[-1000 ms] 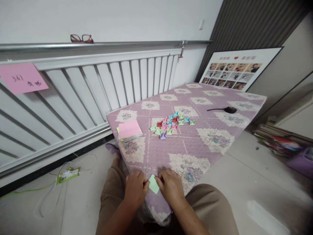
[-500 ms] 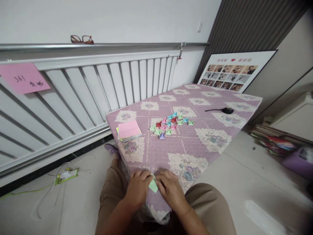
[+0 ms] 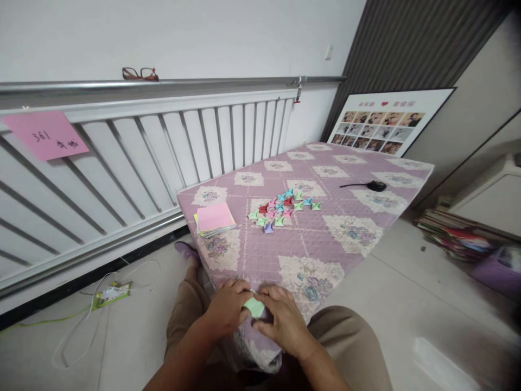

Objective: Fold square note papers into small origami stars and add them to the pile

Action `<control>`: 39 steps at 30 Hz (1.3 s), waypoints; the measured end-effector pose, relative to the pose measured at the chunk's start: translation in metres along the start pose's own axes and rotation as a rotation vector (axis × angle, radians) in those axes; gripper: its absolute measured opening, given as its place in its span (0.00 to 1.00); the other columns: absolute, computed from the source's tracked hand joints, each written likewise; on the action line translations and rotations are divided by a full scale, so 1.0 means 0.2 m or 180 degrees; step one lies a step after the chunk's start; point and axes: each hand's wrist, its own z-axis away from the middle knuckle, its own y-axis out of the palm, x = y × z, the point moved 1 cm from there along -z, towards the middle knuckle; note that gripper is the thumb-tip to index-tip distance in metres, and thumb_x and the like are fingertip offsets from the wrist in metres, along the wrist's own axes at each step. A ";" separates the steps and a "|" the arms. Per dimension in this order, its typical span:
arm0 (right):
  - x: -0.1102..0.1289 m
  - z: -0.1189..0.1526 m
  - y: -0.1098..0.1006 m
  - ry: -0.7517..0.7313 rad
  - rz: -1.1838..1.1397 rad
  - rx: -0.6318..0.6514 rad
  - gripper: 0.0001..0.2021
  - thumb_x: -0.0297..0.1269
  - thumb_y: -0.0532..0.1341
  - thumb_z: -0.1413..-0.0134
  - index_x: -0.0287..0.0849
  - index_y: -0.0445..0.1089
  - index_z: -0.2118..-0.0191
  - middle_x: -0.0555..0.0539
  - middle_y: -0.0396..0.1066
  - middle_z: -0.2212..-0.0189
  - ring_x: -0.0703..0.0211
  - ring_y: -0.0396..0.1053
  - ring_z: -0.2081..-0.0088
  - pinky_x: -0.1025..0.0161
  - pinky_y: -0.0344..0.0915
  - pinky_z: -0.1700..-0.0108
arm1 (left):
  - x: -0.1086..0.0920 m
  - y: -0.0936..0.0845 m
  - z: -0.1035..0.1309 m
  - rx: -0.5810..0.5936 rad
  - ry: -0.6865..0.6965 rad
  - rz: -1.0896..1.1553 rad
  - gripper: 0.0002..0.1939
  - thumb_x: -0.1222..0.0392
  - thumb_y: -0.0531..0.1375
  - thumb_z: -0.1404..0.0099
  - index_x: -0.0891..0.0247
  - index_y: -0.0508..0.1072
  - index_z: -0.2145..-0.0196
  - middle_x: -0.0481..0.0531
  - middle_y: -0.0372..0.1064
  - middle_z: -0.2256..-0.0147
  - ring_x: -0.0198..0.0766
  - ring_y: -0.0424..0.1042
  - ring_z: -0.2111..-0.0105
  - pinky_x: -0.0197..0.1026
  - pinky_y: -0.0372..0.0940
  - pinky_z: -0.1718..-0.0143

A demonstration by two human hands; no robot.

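Observation:
A folded sheet of light green paper (image 3: 254, 308) lies on the near corner of the table, between my two hands. My left hand (image 3: 230, 305) grips its left edge between thumb and fingers. On the other side, my right hand (image 3: 280, 315) has its fingers on the paper's upper right edge, its thumb low and apart from the forefinger. Farther up the cloth sit several small folded paper shapes (image 3: 280, 206) in green, pink, red, blue and purple. To their left is a stack of coloured paper squares (image 3: 214, 218), pink on top.
A purple floral cloth (image 3: 260, 255) covers the table. A black object with a thin handle (image 3: 376, 185) lies at the right. Glasses (image 3: 140, 74) rest on the pipe above the radiator (image 3: 195, 141). A power strip (image 3: 112, 295) with cords is on the floor.
My left thumb has come round to the paper's lower left edge, and my right thumb has moved down and away from the forefinger. The paper looks shorter and wider. The view has shifted slightly.

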 end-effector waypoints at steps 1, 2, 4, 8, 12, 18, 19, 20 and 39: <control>0.00 0.00 0.00 0.0000 0.0011 -0.0002 0.26 0.43 0.69 0.58 0.49 0.69 0.50 0.46 0.68 0.54 0.49 0.62 0.51 0.52 0.55 0.49 | 0.00 0.00 0.00 0.0025 0.0021 0.0002 0.18 0.59 0.58 0.39 0.53 0.69 0.50 0.48 0.64 0.49 0.43 0.61 0.52 0.46 0.55 0.50; 0.00 0.00 0.00 -0.0004 0.0026 -0.0003 0.25 0.44 0.69 0.58 0.49 0.69 0.50 0.46 0.68 0.54 0.49 0.62 0.51 0.52 0.55 0.49 | -0.01 -0.01 0.01 0.0045 0.0036 0.0004 0.18 0.59 0.58 0.39 0.53 0.68 0.50 0.49 0.64 0.49 0.43 0.61 0.52 0.46 0.55 0.49; -0.01 0.00 0.00 -0.0032 0.0048 0.0004 0.24 0.45 0.68 0.57 0.49 0.69 0.51 0.46 0.68 0.54 0.50 0.62 0.52 0.52 0.55 0.49 | -0.01 -0.02 0.01 0.0067 0.0031 0.0009 0.19 0.59 0.58 0.39 0.53 0.68 0.50 0.49 0.64 0.49 0.43 0.61 0.51 0.46 0.55 0.49; -0.01 0.02 0.01 -0.0127 -0.0011 0.0015 0.24 0.45 0.69 0.58 0.49 0.69 0.52 0.46 0.68 0.54 0.50 0.62 0.52 0.53 0.54 0.50 | -0.02 -0.01 0.03 0.0053 0.0007 0.0049 0.18 0.59 0.58 0.39 0.54 0.68 0.50 0.49 0.64 0.50 0.43 0.60 0.51 0.46 0.54 0.48; 0.00 0.04 0.02 -0.0166 -0.0098 0.0009 0.25 0.43 0.70 0.60 0.50 0.69 0.52 0.48 0.68 0.56 0.51 0.62 0.53 0.54 0.53 0.49 | -0.03 0.01 0.07 0.0046 0.0002 0.0119 0.20 0.58 0.59 0.40 0.54 0.67 0.49 0.49 0.63 0.49 0.43 0.59 0.50 0.45 0.53 0.48; 0.03 0.06 0.01 -0.0177 -0.0163 0.0021 0.27 0.43 0.71 0.62 0.51 0.69 0.52 0.48 0.68 0.55 0.51 0.61 0.51 0.54 0.52 0.47 | -0.04 0.03 0.12 0.0013 -0.0022 0.0291 0.20 0.55 0.61 0.42 0.55 0.69 0.51 0.51 0.65 0.52 0.45 0.60 0.51 0.46 0.54 0.47; 0.04 0.07 0.01 -0.0174 -0.0162 0.0033 0.26 0.43 0.71 0.62 0.52 0.69 0.52 0.49 0.68 0.55 0.51 0.61 0.51 0.54 0.51 0.47 | -0.04 0.04 0.12 0.0006 -0.0029 0.0311 0.20 0.55 0.62 0.42 0.56 0.69 0.51 0.51 0.65 0.52 0.45 0.61 0.52 0.46 0.54 0.48; 0.04 0.07 0.01 -0.0170 -0.0161 0.0046 0.26 0.43 0.71 0.61 0.52 0.69 0.52 0.49 0.68 0.55 0.51 0.61 0.51 0.53 0.51 0.47 | -0.04 0.05 0.13 -0.0001 -0.0035 0.0328 0.20 0.55 0.62 0.42 0.56 0.69 0.51 0.51 0.65 0.52 0.45 0.61 0.52 0.46 0.55 0.48; 0.11 0.20 0.08 -0.0005 0.0007 0.0300 0.26 0.46 0.68 0.57 0.54 0.66 0.49 0.48 0.65 0.51 0.49 0.59 0.46 0.49 0.43 0.40 | -0.01 0.23 0.24 -0.0253 0.0164 -0.0266 0.06 0.58 0.58 0.34 0.58 0.71 0.59 0.49 0.68 0.61 0.41 0.66 0.60 0.43 0.61 0.56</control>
